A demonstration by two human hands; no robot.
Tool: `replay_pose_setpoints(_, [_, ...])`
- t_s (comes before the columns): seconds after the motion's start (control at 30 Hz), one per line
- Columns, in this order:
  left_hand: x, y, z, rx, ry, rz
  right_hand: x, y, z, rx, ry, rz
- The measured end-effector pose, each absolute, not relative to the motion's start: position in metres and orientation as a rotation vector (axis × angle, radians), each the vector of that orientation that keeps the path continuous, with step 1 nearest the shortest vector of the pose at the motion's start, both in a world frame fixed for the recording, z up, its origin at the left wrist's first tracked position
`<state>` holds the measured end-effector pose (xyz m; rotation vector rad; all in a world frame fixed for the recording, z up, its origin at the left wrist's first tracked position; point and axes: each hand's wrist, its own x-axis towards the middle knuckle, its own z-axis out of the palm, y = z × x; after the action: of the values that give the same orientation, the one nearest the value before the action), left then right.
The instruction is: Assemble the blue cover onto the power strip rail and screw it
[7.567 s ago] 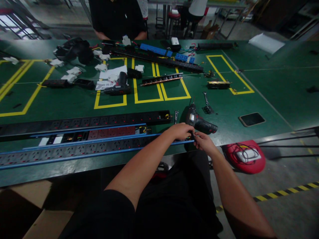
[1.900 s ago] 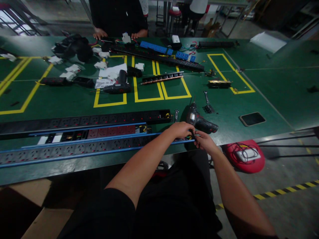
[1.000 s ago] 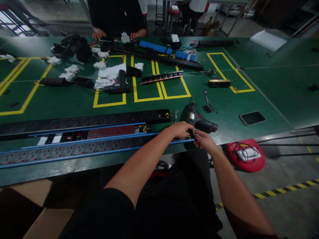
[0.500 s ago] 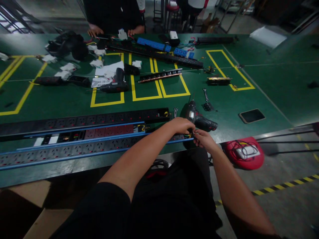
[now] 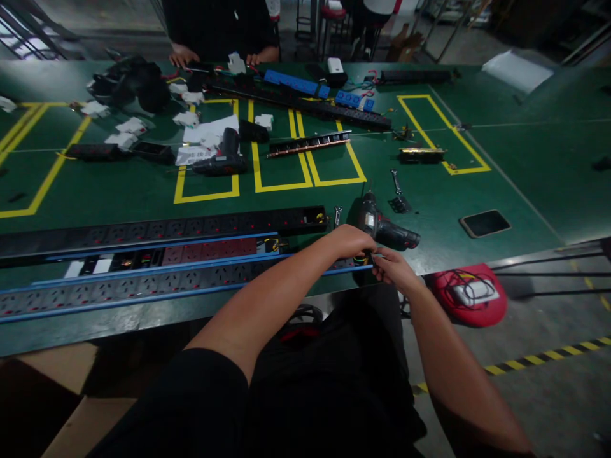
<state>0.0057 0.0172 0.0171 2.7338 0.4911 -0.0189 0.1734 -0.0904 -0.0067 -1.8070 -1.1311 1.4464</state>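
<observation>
On the green worktop [image 5: 143, 191] we are keeping both hands, left hand [image 5: 351, 240] and right hand [image 5: 392, 268], pinched on small wires [image 5: 365, 258] at the power strip [image 5: 191, 280] end, barely moving.

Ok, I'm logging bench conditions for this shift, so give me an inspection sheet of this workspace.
Surface: green table marked with yellow boxes.
Job's things: nearest blue-edged power strip runs along the front edge; two more long strips lie behind it.
Clutter: cordless drill just past the hands, second drill, wrench, phone, white parts, blue socket modules.
Grippers: left hand and right hand meet at the strip's right end; what the fingers pinch is too small to tell.
Cables: coiled cable on a red stool; loose wires near the far strip.
Surroundings: a person stands opposite, hands on the table; striped floor tape.
</observation>
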Motion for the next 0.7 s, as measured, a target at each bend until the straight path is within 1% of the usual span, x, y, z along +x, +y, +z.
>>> replay_pose_setpoints(0.4, [0.005, 0.015, 0.004, 2.651, 0.529, 0.127, 0.173, -0.09, -0.008, -1.832, -1.113, 1.45])
replay_pose_setpoints(0.7, [0.006, 0.017, 0.009, 2.683, 0.49, 0.088, 0.17, -0.09, -0.003, -1.842, -1.124, 1.434])
